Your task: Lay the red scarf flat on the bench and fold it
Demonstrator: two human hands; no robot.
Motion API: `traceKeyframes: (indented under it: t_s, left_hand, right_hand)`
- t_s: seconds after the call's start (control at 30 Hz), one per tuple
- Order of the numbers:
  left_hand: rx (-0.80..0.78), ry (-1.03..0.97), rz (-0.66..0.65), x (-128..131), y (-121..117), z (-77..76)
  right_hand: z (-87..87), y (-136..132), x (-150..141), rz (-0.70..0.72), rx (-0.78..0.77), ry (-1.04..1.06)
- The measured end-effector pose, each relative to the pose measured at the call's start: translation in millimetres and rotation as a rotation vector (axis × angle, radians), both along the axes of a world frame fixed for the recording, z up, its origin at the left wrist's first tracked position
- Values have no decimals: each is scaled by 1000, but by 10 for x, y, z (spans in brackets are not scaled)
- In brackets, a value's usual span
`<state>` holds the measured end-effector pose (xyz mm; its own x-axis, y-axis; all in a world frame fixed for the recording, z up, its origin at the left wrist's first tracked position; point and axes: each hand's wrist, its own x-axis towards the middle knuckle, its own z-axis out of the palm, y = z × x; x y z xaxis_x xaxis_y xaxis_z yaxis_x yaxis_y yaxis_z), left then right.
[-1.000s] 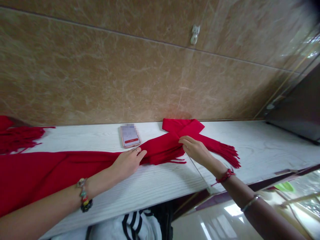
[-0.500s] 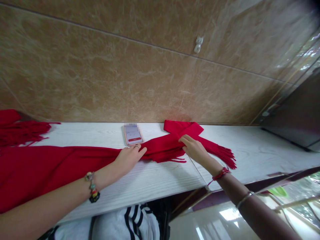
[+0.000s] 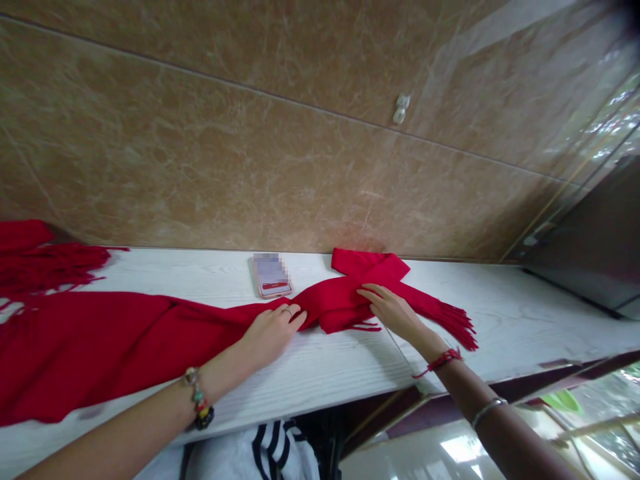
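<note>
A long red scarf (image 3: 150, 333) runs along the white wood-grain countertop (image 3: 310, 380), wide at the left and gathered narrow toward the middle. My left hand (image 3: 273, 333) is closed on the gathered part, its fingertips bunching the cloth. On the right, my right hand (image 3: 395, 313) rests over a folded-back portion with its fingers stretched out on the fabric. Some fringe strands poke out below that fold. Behind my right hand lies another folded red length (image 3: 370, 264), whose fringe (image 3: 453, 320) spreads to the right; whether it is the same scarf I cannot tell.
A phone (image 3: 273, 275) with a lit screen lies behind my left hand, near the tiled wall (image 3: 225, 167). More red fringed fabric (image 3: 45, 260) is at the far left. A dark box-like object (image 3: 590, 247) stands at the right end. The counter's front edge is close below my hands.
My left hand has shifted slightly right, bunching the scarf, which now bulges into a fold between my hands. My right hand's fingers have spread on the cloth. The view has tilted slightly.
</note>
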<state>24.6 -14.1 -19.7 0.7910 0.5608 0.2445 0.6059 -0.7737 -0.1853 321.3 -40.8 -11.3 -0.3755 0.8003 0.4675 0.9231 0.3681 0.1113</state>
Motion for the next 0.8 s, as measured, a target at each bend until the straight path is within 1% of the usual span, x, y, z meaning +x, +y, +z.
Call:
traceKeyframes:
  t_s: [0.07,0.13,0.23,0.3,0.37,0.43,0.5,0.53,0.6,0.63,0.7,0.8]
  left_hand:
    - [10,-32,32,87,-2,-10]
    - [35,-37,57,156,12,51]
    - [89,7,83,216,23,222]
    - [125,7,90,225,2,349]
    - [143,-14,84,220,-48,427]
    - [108,-4,31,220,-117,407]
    - [31,31,-38,235,-190,294]
    - [-6,44,-51,250,-222,224]
    - [-55,34,-22,300,-271,111]
    - [-67,8,8,337,-286,83]
    - [-69,-75,49,434,-296,83]
    - [-57,-183,43,601,-258,151]
  right_hand:
    - [20,11,27,-2,-15,83]
    - [51,40,45,4,-36,154]
    - [98,87,76,1,-29,204]
    - [120,92,103,-36,14,219]
    - [115,68,125,-77,41,221]
    - [76,28,135,-87,3,190]
    - [16,-7,137,-68,-64,170]
    - [-12,-16,140,-55,-83,182]
    - [-45,-9,150,-29,-82,239]
    - [-45,6,157,-25,-72,275]
    - [-12,45,159,-55,-83,334]
    - [85,67,93,-161,-198,383]
